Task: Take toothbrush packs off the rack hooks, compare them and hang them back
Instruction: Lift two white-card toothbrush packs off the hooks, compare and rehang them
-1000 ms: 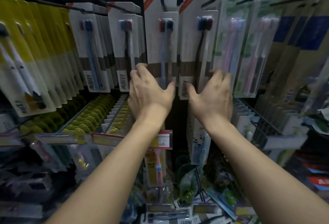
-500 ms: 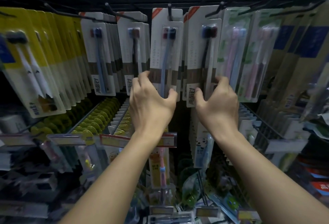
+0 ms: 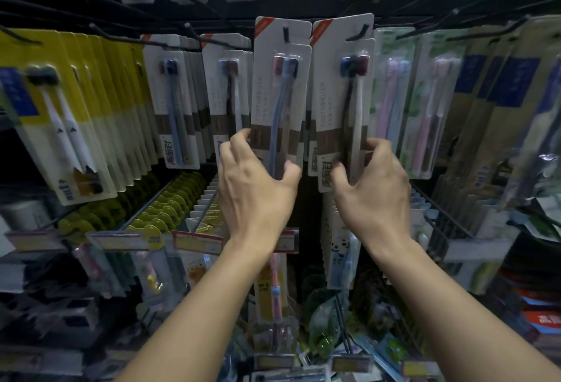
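Two white toothbrush packs hang side by side at the rack's centre. My left hand (image 3: 255,190) grips the lower end of the left pack (image 3: 280,93), which holds a blue and a grey brush and sits raised on its black hook (image 3: 286,33). My right hand (image 3: 372,196) pinches the bottom of the right pack (image 3: 341,99), with a dark and a white brush. That pack's top hole is at the tip of its hook (image 3: 358,34). More of the same packs hang behind both.
Rows of identical white packs (image 3: 179,108) and yellow packs (image 3: 60,114) hang to the left; pink-brush packs (image 3: 391,99) and blue-labelled packs (image 3: 498,102) to the right. Price-tag rails (image 3: 197,240) and lower hooks with children's brushes run below my wrists. Upper hooks carry more packs.
Both hands closed on the bottoms of the two front packs and lifted them upward and outward along their hooks. The view tilted up slightly.
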`<state>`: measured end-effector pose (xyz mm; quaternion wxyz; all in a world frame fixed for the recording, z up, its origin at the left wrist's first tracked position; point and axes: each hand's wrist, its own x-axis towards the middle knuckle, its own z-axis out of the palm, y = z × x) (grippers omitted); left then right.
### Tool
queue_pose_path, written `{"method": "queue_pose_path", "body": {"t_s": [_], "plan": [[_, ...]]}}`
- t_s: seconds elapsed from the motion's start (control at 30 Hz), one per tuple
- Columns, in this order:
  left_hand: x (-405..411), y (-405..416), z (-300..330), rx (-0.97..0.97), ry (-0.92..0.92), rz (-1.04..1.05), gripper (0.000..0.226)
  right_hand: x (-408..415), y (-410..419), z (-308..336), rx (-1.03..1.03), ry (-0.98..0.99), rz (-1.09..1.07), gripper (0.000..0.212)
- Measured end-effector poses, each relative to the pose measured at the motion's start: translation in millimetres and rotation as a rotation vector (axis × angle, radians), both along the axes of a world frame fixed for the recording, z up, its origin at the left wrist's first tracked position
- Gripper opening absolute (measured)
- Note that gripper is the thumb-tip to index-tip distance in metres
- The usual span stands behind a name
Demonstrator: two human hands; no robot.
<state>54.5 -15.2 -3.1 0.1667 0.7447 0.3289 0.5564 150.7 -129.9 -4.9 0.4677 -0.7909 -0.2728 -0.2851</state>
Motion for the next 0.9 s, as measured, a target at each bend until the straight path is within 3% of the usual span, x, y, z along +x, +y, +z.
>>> {"method": "queue_pose_path", "body": {"t_s": [0.5, 0.9], "plan": [[-8.0, 0.7, -3.5, 0.049, -0.025, -0.024, 0.073, 0.3, -5.9, -5.7, 0.043, -0.127, 0.017, 0.050], [-17.6, 1.4, -1.3, 0.153, -0.147, -0.086, 0.073, -4.2, -7.1, -7.6, 0.056, -0.182, 0.036, 0.052]]}}
